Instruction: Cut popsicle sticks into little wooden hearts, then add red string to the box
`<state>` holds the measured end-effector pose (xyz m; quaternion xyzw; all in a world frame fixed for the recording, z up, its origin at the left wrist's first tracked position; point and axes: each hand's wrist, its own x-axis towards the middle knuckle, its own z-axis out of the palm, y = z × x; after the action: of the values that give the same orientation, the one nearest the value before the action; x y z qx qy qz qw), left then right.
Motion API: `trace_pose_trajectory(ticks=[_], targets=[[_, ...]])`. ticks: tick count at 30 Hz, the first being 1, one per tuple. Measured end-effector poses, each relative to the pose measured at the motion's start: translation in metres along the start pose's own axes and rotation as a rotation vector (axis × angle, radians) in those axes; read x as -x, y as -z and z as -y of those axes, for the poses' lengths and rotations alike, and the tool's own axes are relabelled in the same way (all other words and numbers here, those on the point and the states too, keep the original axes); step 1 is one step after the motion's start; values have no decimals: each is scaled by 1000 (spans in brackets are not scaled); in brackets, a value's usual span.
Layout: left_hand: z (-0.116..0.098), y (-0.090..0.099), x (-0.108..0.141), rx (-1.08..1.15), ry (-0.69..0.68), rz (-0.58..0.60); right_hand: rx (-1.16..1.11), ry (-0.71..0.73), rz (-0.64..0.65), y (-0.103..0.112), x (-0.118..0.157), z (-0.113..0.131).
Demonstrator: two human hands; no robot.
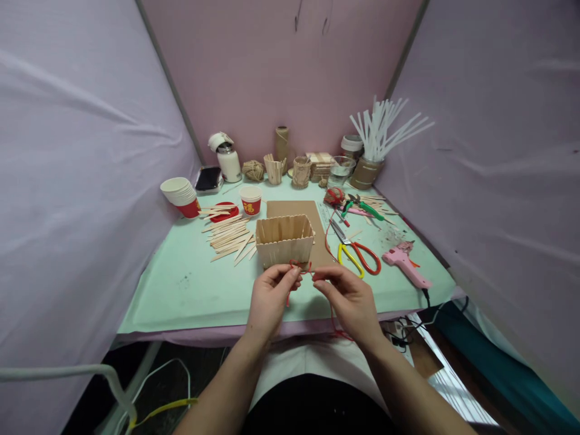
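Observation:
In front of my body, both hands pinch a red string [306, 270] close to the table's front edge. My left hand [272, 291] is closed on one part of it, with a short end hanging below the fingers. A little to the right, my right hand [347, 296] grips another part, and more string dangles beneath it. Small loops of the string show between and above the fingertips. Just beyond the hands stands an open rectangular box made of craft sticks [284, 244], resting on or by a piece of brown cardboard [324, 248].
Scissors [356, 254] and a pink glue gun [405, 266] lie to the right, with green-handled pliers [367, 209] and a red yarn ball [334, 196] behind. Loose craft sticks [230, 237], a paper cup [251, 200] and stacked cups [181, 196] occupy the left.

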<state>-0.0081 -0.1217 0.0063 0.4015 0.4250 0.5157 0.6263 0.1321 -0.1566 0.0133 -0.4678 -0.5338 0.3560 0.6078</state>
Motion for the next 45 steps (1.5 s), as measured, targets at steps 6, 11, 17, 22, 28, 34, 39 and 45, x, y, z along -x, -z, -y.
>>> trace_pose_trajectory(ticks=[6,11,17,22,28,34,39,45], targets=[[0,-6,9,-96,-158,11,-329,-292,-128,-9,-4,-2],[5,-12,12,23,-58,25,-192,-231,-156,-19,1,-1],[2,-13,11,215,117,6,100,-66,-185,-20,5,0],[-5,-9,10,179,172,50,333,113,-99,-19,7,9],[-17,0,8,255,236,65,280,90,-17,0,1,12],[-23,7,9,346,425,298,-6,37,247,15,-11,8],[-21,7,11,381,476,390,76,131,204,14,-13,9],[-19,0,11,200,359,233,189,136,151,18,-13,10]])
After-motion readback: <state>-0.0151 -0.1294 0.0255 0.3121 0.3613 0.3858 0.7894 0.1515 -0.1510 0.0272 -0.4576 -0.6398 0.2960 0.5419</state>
